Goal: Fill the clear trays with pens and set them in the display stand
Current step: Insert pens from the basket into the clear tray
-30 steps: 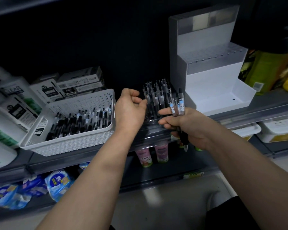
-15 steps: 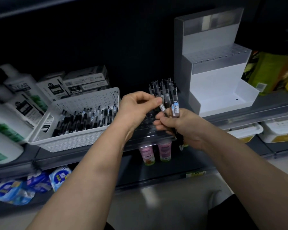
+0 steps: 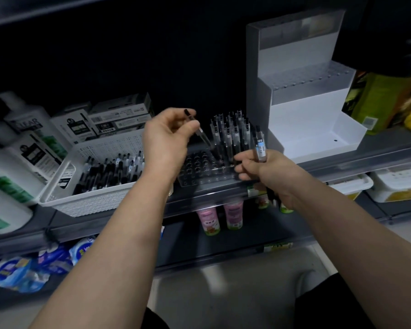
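Observation:
A clear tray (image 3: 199, 173) with rows of holes lies on the dark shelf. Several pens (image 3: 230, 131) stand upright in its far right part. My left hand (image 3: 166, 143) pinches one clear pen (image 3: 198, 130) with a black cap, tip slanting down toward the tray's open holes. My right hand (image 3: 261, 168) rests at the tray's right end and grips a small bunch of pens (image 3: 259, 143), their tops sticking up. The white stepped display stand (image 3: 304, 108) is to the right; a clear tray with no pens lies on its upper step.
A white perforated basket (image 3: 100, 200) holding several pens sits left of the tray. Pen boxes (image 3: 109, 119) and white bottles (image 3: 14, 148) stand behind and left of it. Green and yellow packages (image 3: 387, 100) are right of the stand. Small bottles (image 3: 233, 214) stand on the shelf below.
My left hand took one pen from the bunch in my right hand and lifted it up and left over the tray. My right hand now holds fewer pens.

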